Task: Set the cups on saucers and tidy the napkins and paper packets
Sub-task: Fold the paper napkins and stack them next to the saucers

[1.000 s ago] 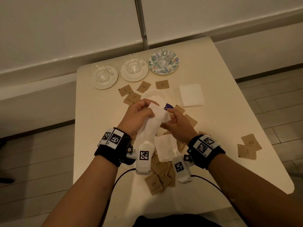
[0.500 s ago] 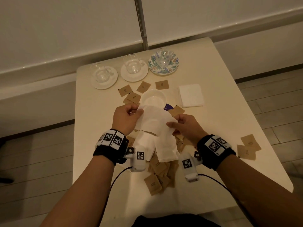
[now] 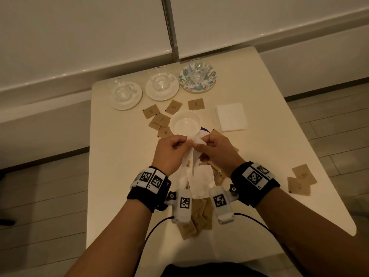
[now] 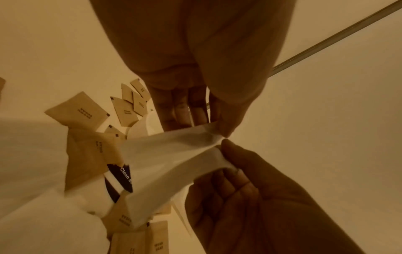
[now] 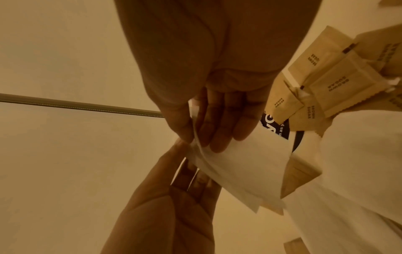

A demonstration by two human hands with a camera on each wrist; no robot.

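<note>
My left hand (image 3: 184, 144) and right hand (image 3: 203, 144) meet above the table's middle. Each pinches the top edge of one white napkin (image 3: 199, 176), which hangs folded down between my wrists. In the left wrist view the left hand (image 4: 220, 132) pinches the napkin (image 4: 174, 154) at a corner, and in the right wrist view the right hand (image 5: 192, 137) grips the napkin (image 5: 239, 163). At the back, glass cups (image 3: 121, 90) (image 3: 160, 80) stand on white saucers (image 3: 135, 100) (image 3: 171, 92), and a third cup (image 3: 196, 69) on a floral saucer (image 3: 207, 82). Brown packets (image 3: 200, 213) lie piled under my wrists.
A white bowl (image 3: 185, 122) sits just beyond my hands, with more packets (image 3: 173, 106) scattered behind it. A folded napkin stack (image 3: 231, 116) lies to the right. Two packets (image 3: 301, 178) rest near the table's right edge (image 3: 319, 176). A dark printed sachet (image 4: 121, 173) lies among the pile.
Half a second ago my hands held the napkin spread apart. They have now come together, bringing its top corners to meet so it hangs folded.
</note>
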